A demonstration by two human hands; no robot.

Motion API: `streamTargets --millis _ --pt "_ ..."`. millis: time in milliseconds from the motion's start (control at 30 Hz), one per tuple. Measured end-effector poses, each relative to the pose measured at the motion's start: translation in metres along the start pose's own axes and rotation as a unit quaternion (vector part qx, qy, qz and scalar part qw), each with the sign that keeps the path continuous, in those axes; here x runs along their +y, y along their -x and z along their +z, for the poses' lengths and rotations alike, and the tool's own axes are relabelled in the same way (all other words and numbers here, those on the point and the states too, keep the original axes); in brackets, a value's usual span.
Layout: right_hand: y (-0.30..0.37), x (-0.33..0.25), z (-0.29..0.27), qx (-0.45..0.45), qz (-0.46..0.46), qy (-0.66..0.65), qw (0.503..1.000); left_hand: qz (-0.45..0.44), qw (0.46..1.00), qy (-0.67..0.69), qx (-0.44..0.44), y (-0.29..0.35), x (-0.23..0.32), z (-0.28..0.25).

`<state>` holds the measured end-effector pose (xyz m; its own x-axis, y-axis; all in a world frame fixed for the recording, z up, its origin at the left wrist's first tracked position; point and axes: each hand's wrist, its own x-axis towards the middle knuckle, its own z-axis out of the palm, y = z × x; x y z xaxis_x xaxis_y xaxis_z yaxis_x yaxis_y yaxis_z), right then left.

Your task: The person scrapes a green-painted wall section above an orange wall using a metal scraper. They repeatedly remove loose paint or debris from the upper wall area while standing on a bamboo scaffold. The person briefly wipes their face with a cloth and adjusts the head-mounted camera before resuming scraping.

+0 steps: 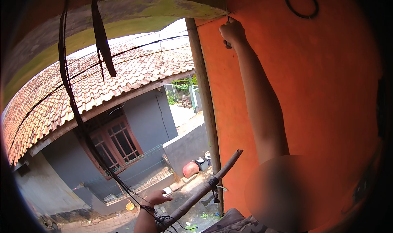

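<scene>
High up, my right hand (233, 31) is closed round a slim hand tool (227, 44). The tool's dark handle end sticks out below the fist and its thin shaft points up at the edge where the orange wall (319, 93) meets the ceiling; its exact kind is not clear. Low at the left, my left hand (157, 197) has its fingers stretched out and holds nothing I can see. Dark cords cross my left wrist. Beside that hand, a slanting wooden pole (196, 196) is tied with dark strips to an upright post (203, 77).
Dark cords and strips (104, 44) hang from the ceiling on the left. A black ring (302, 2) hangs on the wall. Beyond and below are a tiled-roof house (147, 106), a paved yard, a red rounded object (190, 169) and buckets (202, 163).
</scene>
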<state>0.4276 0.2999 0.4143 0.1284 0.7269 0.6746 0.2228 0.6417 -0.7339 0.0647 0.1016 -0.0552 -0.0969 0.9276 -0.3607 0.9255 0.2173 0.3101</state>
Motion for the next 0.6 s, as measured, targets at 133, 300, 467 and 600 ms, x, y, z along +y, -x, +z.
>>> streamTargets --millis 133,300,467,600 --pt "0.007 -0.001 -0.006 -0.074 -0.002 0.129 0.989 -0.004 1.000 -0.011 0.010 0.003 0.012 -0.007" --pt "0.038 0.003 -0.011 -0.075 -0.022 0.116 0.990 -0.013 1.000 -0.005 -0.001 -0.001 0.003 0.003" --pt "0.103 0.049 0.006 -0.033 -0.002 -0.085 0.996 -0.001 0.999 0.002 0.044 0.007 0.018 -0.004" --pt "0.234 0.152 0.052 -0.138 0.182 -0.210 0.951 0.010 0.986 0.096 0.136 0.010 0.029 -0.007"
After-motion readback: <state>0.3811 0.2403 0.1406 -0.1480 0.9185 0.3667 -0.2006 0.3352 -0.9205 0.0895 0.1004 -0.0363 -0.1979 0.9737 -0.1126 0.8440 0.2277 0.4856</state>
